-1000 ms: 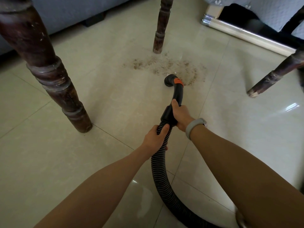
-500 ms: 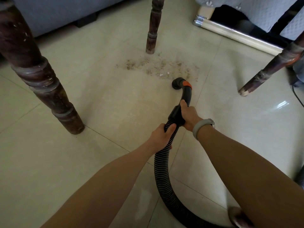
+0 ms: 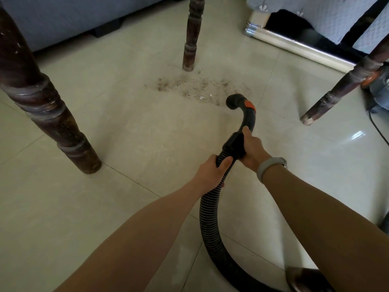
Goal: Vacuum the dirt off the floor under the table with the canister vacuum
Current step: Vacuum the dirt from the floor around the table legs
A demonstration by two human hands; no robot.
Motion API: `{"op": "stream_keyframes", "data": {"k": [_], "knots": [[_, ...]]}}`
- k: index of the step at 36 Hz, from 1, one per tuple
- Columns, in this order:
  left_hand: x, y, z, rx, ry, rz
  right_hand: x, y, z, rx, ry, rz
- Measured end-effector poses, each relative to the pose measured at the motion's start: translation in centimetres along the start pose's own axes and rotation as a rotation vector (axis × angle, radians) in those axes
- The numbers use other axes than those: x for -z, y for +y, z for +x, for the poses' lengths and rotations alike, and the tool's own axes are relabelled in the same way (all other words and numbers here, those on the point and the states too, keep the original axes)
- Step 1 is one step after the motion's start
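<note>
I have my right hand clenched round the nozzle handle and my left hand round the hose, dirt lying ahead-left of my fingers (long axis crosswise, right hand nearer).

No legible text, label, brand, number or sign was found on any surface shown; none could be read at this resolution.

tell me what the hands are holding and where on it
The vacuum hose: the left hand grips its ribbed end, and the right hand grips the black handle behind the nozzle.
</note>
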State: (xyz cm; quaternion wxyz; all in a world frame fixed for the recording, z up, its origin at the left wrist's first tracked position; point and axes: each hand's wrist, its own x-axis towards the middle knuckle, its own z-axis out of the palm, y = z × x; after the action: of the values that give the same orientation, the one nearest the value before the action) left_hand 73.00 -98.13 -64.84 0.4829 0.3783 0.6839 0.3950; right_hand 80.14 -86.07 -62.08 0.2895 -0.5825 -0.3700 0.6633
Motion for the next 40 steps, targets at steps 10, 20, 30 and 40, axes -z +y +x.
{"op": "stream_keyframes", "data": {"k": [10, 20, 30, 40], "knots": [[-1.8, 0.8, -0.6, 0.024, -0.122, 0.0, 4.9, 0.4, 1.6, -0.105, 0.0, 0.287], [-1.7, 1.6, 0.2, 0.017, -0.007, 0.077, 4.1, 0.1, 2.8, -0.137, -0.038, 0.291], [-0.2, 2.2, 0.6, -0.002, 0.067, 0.118, 2.3, -0.7, 3.6, -0.142, -0.139, 0.337], [-0.2, 1.2, -1.4, 0.025, 0.01, 0.13, 2.9, 1.9, 3.0, -0.152, -0.119, 0.276]]}}
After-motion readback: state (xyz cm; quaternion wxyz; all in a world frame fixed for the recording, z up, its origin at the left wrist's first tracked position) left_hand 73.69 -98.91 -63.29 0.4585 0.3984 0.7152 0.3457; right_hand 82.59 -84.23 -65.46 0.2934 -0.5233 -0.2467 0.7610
